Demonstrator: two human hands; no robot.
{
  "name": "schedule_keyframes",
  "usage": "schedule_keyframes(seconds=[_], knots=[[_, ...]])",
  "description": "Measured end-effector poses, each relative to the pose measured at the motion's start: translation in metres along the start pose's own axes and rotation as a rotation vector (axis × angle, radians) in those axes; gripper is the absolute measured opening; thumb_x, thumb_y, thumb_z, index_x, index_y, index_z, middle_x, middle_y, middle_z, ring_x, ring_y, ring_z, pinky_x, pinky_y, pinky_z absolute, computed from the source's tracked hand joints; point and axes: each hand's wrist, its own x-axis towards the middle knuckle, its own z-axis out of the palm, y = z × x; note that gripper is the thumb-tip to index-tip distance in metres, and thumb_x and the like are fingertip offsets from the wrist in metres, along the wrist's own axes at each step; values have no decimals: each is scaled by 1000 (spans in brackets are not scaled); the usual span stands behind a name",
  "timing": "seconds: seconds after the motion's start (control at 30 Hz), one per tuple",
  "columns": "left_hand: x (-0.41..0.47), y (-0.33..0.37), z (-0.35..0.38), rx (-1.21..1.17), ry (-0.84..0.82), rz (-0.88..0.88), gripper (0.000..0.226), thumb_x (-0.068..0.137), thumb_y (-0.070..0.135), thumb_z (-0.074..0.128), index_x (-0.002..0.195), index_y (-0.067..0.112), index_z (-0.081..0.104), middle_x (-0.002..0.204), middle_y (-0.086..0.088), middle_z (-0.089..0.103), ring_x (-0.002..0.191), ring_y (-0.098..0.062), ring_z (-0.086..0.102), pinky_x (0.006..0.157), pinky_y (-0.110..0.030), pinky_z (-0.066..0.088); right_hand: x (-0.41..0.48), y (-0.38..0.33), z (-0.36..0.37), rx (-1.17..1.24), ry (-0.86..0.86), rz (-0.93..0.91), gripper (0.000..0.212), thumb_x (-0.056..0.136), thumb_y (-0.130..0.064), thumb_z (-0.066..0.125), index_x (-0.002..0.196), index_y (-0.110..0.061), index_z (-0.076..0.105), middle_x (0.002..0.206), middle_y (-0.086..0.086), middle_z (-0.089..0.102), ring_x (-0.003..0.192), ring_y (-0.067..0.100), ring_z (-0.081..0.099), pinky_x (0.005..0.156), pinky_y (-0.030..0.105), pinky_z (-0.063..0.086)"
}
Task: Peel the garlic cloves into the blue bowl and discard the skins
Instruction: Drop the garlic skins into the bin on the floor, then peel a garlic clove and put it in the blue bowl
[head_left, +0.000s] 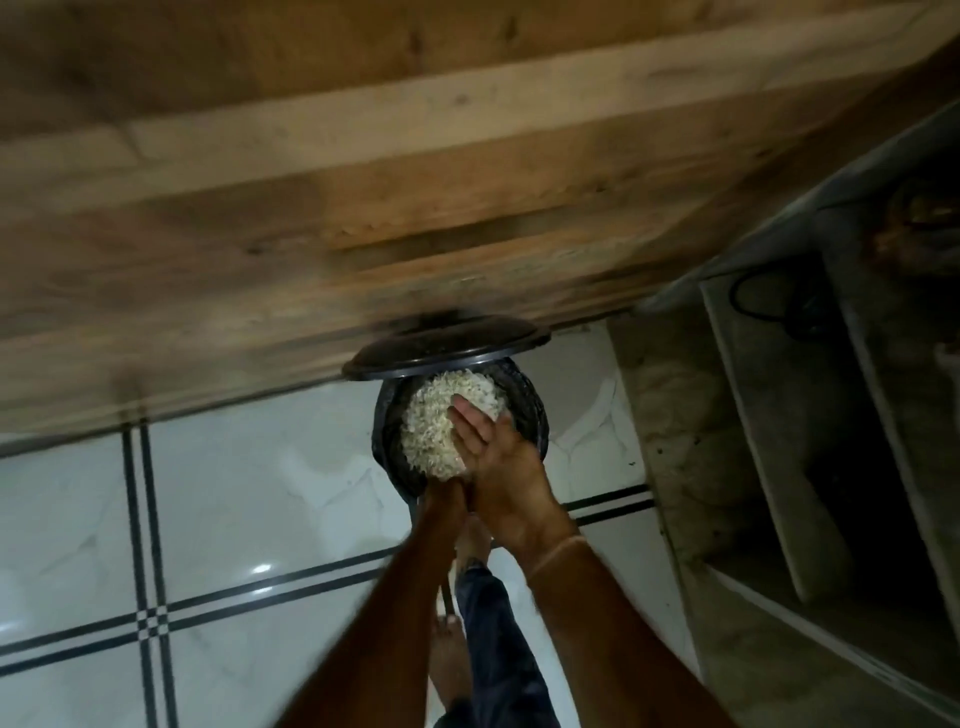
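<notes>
A heap of pale garlic skins (441, 421) sits in the mouth of a black pedal bin (535, 415) whose lid (447, 348) is raised. My right hand (501, 457) lies against the right side of the heap with its fingers straight and the palm turned to the skins. At the heap's near edge, my left hand (444, 501) reaches in, its fingers hidden under the skins. I cannot tell whether the heap rests in the bin or on my hands. No blue bowl or garlic cloves are in view.
The bin stands on a white tiled floor (234, 509) against a wooden cabinet front (363, 208). Stone shelves (779, 441) with a black cable rise at the right. My foot (470, 543) is at the bin's pedal; the other foot (447, 654) is nearer.
</notes>
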Motion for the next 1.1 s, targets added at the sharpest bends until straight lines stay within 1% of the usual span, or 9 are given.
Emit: schedule_keyframes(seconds=[0.13, 0.27, 0.37, 0.43, 0.53, 0.6, 0.7, 0.87, 1.1], knots=[[-75, 18, -33, 267, 43, 233, 53, 110, 37, 46, 161, 26, 35, 165, -10, 36, 149, -33, 39, 120, -42, 36, -92, -12, -22, -129, 38, -62, 36, 112, -32, 44, 142, -14, 52, 122, 1, 62, 95, 4, 62, 64, 14, 52], [-181, 28, -39, 460, -13, 501, 55, 108, 37, 52, 160, 25, 38, 166, -8, 37, 151, -28, 37, 122, -38, 32, -193, -9, -45, -204, 79, -204, 38, 110, -40, 43, 140, -22, 59, 125, -6, 67, 108, 3, 61, 74, 19, 45], [-263, 21, -30, 643, -34, 715, 54, 106, 40, 55, 156, 22, 45, 160, -7, 46, 147, -27, 43, 121, -40, 36, -280, -7, -68, -249, 168, -344, 27, 111, -35, 44, 127, -25, 63, 115, -12, 67, 104, -8, 62, 69, 5, 47], [-319, 12, -17, 723, -83, 820, 54, 101, 51, 56, 150, 27, 51, 153, -5, 53, 141, -27, 50, 115, -47, 43, -336, -1, -90, -336, 279, -477, 32, 110, -35, 46, 134, -22, 63, 123, -12, 64, 105, -11, 60, 76, -1, 43], [-387, -7, 15, 906, -136, 1006, 50, 101, 50, 58, 147, 30, 54, 149, 0, 56, 138, -21, 50, 110, -37, 41, -401, 15, -137, -454, 468, -642, 43, 108, -42, 47, 142, -21, 61, 139, -6, 62, 126, 6, 56, 101, 16, 45], [-429, -22, 43, 988, -200, 1119, 49, 102, 43, 60, 148, 28, 53, 149, 0, 54, 139, -19, 47, 109, -33, 39, -439, 25, -176, -518, 586, -722, 39, 108, -42, 47, 139, -24, 62, 134, -5, 63, 121, 9, 58, 104, 30, 49], [-464, -41, 80, 1096, -264, 1235, 47, 101, 39, 62, 146, 28, 54, 146, 1, 54, 138, -20, 47, 110, -38, 43, -473, 30, -222, -613, 714, -800, 32, 109, -39, 47, 128, -23, 67, 118, -4, 65, 106, 11, 61, 94, 36, 54], [-512, -85, 173, 1174, -352, 1353, 44, 98, 36, 67, 140, 25, 60, 142, -1, 60, 131, -25, 54, 106, -42, 46, -516, 44, -327, -624, 912, -893, 34, 108, -40, 48, 127, -20, 69, 121, -1, 67, 109, 15, 63, 91, 30, 51], [-574, -171, 317, 1278, -492, 1371, 44, 96, 38, 68, 138, 24, 62, 138, 0, 61, 129, -22, 54, 103, -40, 49, -560, 85, -486, -560, 1057, -768, 33, 108, -32, 53, 136, -21, 65, 133, -2, 65, 121, 16, 60, 95, 31, 50]])
